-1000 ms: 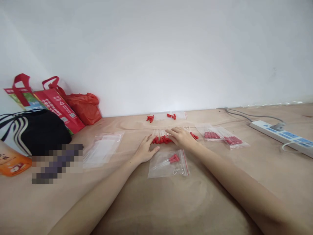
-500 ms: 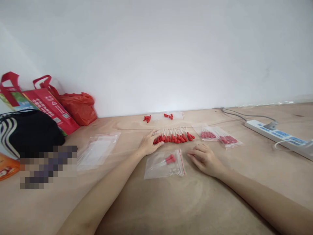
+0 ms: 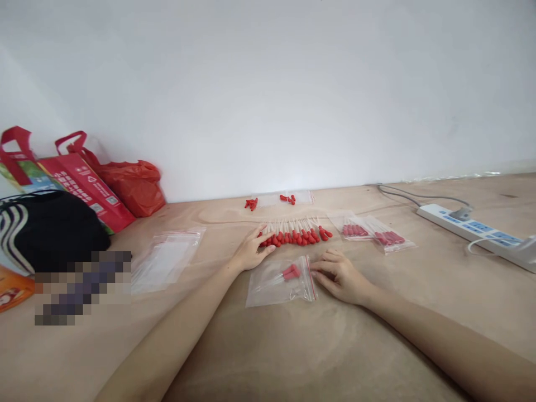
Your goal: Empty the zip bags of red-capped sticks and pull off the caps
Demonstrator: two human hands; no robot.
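Note:
A row of droppers (image 3: pixel 295 237) with red rubber bulbs and clear tubes lies on the table, bulbs toward me. My left hand (image 3: pixel 250 249) rests at the row's left end, its thumb and fingers apart around the nearest bulbs. In front of the row lies a clear zip bag (image 3: pixel 268 290) with a few red-bulbed droppers (image 3: pixel 291 272) in it. My right hand (image 3: pixel 343 279), loosely bent with thumb and forefinger apart, is at the bag's red-lined right edge; whether the fingertips touch it I cannot tell.
Two filled zip bags, one (image 3: pixel 355 230) overlapped by another (image 3: pixel 389 239), lie to the right. Flat zip bags (image 3: pixel 167 259) lie left. Loose red bulbs (image 3: pixel 251 204) are near the wall. A power strip (image 3: pixel 473 226) stands far right; a black bag (image 3: pixel 62 229) and red bags (image 3: pixel 136 187) stand left.
My right hand has moved left, up to the zip bag's red-lined edge. My left hand stays at the left end of the dropper row. The view has shifted slightly.

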